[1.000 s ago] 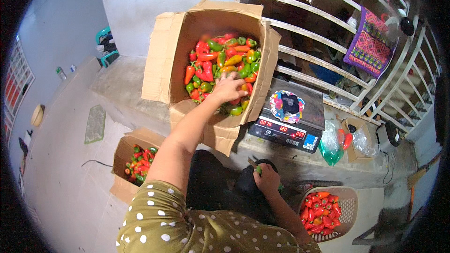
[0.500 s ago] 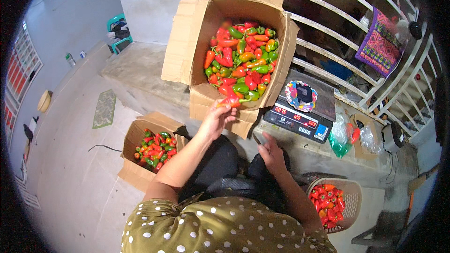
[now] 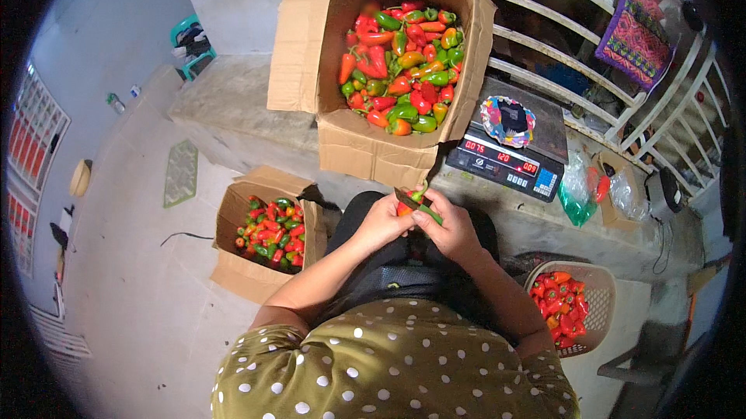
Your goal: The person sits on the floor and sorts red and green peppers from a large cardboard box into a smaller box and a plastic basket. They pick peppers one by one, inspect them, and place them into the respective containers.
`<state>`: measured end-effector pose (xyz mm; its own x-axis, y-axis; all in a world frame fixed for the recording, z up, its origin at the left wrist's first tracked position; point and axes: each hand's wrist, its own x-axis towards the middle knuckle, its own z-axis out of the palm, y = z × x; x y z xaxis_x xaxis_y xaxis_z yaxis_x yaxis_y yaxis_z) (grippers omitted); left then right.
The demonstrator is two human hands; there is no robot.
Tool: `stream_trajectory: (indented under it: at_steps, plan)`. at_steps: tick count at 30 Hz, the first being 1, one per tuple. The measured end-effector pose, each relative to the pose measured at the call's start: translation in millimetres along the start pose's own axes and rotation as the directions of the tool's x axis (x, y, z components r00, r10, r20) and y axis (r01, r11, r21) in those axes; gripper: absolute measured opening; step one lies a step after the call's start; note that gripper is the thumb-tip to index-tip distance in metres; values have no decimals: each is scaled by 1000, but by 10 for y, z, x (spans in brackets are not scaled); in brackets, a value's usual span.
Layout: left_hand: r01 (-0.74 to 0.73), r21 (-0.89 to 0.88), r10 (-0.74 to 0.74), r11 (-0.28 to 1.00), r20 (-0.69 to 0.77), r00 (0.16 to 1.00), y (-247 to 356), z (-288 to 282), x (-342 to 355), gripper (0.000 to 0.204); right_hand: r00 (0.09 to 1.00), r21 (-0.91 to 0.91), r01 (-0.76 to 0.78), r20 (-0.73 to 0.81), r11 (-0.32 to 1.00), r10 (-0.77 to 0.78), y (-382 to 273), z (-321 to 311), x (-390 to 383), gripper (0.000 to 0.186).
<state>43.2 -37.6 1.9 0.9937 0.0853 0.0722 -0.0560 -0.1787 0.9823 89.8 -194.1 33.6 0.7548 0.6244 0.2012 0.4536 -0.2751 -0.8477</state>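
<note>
Above my lap the two hands meet. My left hand is closed round a red pepper with a green stem. My right hand grips a small knife by its green handle, the dark blade lying across the pepper near the stem end. Part of the pepper is hidden by fingers and blade. Just beyond the hands stands a large open cardboard box, its flaps folded out, with many red, green and orange peppers in it.
At the left, a smaller cardboard box holds red and green peppers. A beige plastic basket of red peppers stands at the right. A digital scale carries a colourful fabric-rimmed item. White railings run behind.
My left hand has drawn back from the large box's near edge with the red pepper. My right hand has moved left and up with the knife to meet it. The view has shifted slightly.
</note>
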Motion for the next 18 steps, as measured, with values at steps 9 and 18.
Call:
stream_trajectory:
  at_steps: [9, 18]
  plan:
    - [54, -97, -51, 994, 36, 998, -53, 6, -42, 11, 997, 2, 81, 0, 997, -81, 45, 20, -6, 37]
    - [116, -713, 61, 691, 218, 974, 293, -397, -205, 21, 961, -70, -97, -265, 993, 75, 885, -465, -9, 36]
